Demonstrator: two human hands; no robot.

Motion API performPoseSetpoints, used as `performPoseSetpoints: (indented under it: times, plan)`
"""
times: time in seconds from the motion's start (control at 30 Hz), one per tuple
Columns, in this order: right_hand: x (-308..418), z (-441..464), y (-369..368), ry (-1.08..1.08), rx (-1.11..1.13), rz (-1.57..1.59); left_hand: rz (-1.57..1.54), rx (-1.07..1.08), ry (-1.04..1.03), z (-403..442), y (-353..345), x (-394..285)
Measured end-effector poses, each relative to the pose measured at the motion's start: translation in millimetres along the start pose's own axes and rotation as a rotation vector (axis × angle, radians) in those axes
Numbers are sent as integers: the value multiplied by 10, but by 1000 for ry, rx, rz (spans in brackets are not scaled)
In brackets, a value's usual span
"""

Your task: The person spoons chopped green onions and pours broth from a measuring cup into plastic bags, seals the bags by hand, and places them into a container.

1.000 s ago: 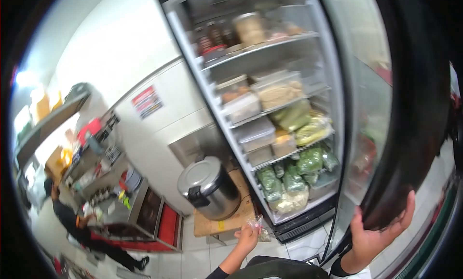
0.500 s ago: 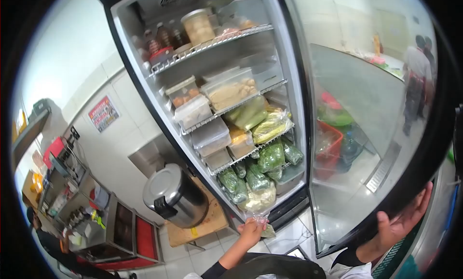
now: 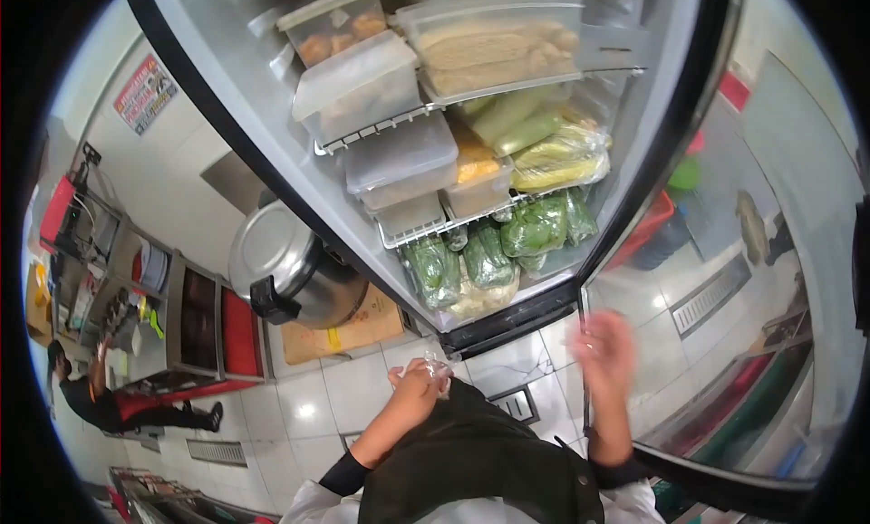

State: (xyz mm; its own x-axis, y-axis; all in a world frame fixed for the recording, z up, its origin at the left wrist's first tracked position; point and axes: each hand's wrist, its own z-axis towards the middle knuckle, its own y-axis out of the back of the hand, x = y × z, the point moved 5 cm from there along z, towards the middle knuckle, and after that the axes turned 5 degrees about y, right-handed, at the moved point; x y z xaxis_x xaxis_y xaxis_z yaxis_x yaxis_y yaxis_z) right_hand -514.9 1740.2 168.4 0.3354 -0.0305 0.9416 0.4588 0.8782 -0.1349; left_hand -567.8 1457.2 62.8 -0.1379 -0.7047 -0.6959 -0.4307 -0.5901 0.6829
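Note:
My left hand [image 3: 413, 390] is closed on the gathered top of a clear plastic bag [image 3: 439, 368], in front of my dark apron [image 3: 480, 461]. What the bag holds is mostly hidden now. My right hand [image 3: 605, 350] is raised beside the edge of the open glass door [image 3: 662, 311]; motion smears its fingers. Ahead stands the open fridge [image 3: 517, 329]. Wrapped green vegetables [image 3: 535, 227] lie at its bottom, with a bag of yellowish vegetables [image 3: 564, 160] and a lidded plastic box [image 3: 401, 157] on the shelf above.
A large metal pot [image 3: 294, 266] stands on a low wooden stand [image 3: 349, 329] left of the fridge. Farther left, another person [image 3: 95, 393] is at a counter [image 3: 154, 338]. Floor drains [image 3: 515, 404] are set in the white tiles [image 3: 304, 402].
My left hand has drawn back from the fridge bottom toward my body with the bag. My right hand has moved left, off the door's right side. The view has tilted down and come closer.

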Motion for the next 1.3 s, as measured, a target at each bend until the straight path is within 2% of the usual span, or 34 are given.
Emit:
performPoseSetpoints:
  times: [0.03,0.07,0.1,0.23,0.33,0.4,0.47,0.53,0.57,0.6,0.67,0.87,1.0,1.1,1.17,1.3]
  plan:
    - [-384,283,-350,-225,178,112,21,-16,5,91,66,5]
    - [-731,530,-653,-316,306,174,45,-35,9,162,125,3]
    - [-831,784,-938,-216,332,130,9,-113,9,212,199,-6]
    - [-723,1835,-1695,-325,418,94,6,-111,102,452,416,-207]
    - [-912,2195,-2035,-711,635,175,31,-213,94,469,414,-297]
    - [-1239,2422,-2132,-713,635,163,4,-288,176,443,417,-393]
    - [-1328,2439,-2145,-732,660,205,-28,-405,281,287,279,-458]
    - [-1397,2471,-2119,-848,718,237,-25,-583,389,206,67,-395]
    - [-1443,2474,-2112,-895,783,312,-71,-603,448,157,-11,-457]
    - [-1270,2461,-2157,-834,934,469,-125,-629,501,128,-73,-506]
    - [-1205,2490,-2054,-867,948,368,-159,-753,470,30,-199,-584]
    - [-1024,2443,-1610,-849,941,423,-241,-735,623,-291,-403,-835]
    - [-1103,2274,-1285,-884,942,489,-266,-782,712,-565,-548,-597]
    - [-1129,2059,-1035,-851,960,536,-181,-887,635,-885,-424,-571]
    - [-1163,1946,-928,-795,974,522,-123,-981,681,-1058,-338,-514]
    - [-1234,1750,-685,-825,945,536,-51,-1095,803,-1352,-179,-422]
